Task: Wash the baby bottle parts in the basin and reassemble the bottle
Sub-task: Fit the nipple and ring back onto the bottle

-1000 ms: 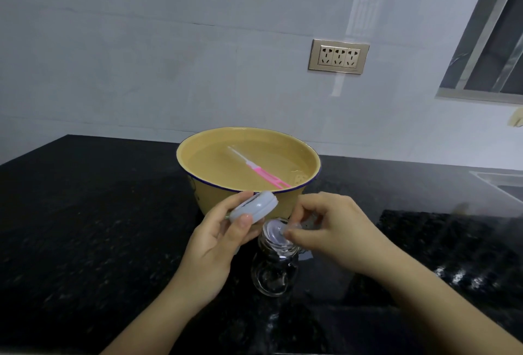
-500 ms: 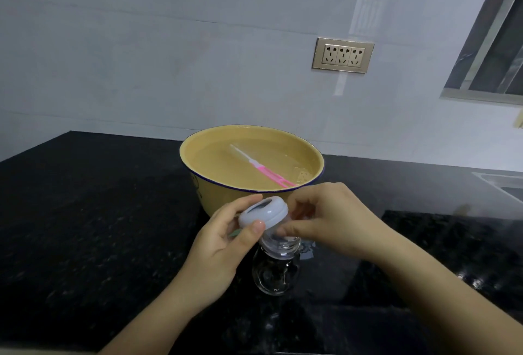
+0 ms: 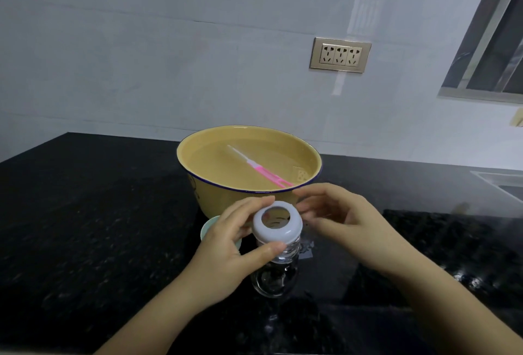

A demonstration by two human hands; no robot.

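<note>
A clear glass baby bottle stands upright on the black counter, just in front of the basin. A white screw ring sits on the bottle's neck, and I see straight through its round hole. My left hand grips the ring from the left, thumb in front and fingers behind. My right hand hovers at the ring's right side with loosely curled fingers; the fingertips are close to the ring and hold nothing I can make out. The yellow basin holds water, with a pink brush lying in it.
A pale green round part lies on the counter behind my left hand. A small translucent piece lies right of the bottle. A sink edge shows at far right. The tiled wall with a socket plate rises behind the basin.
My left hand brought the white ring from beside the bottle down onto its neck and turned it level. My right hand let go of the bottle top and drew slightly right.
</note>
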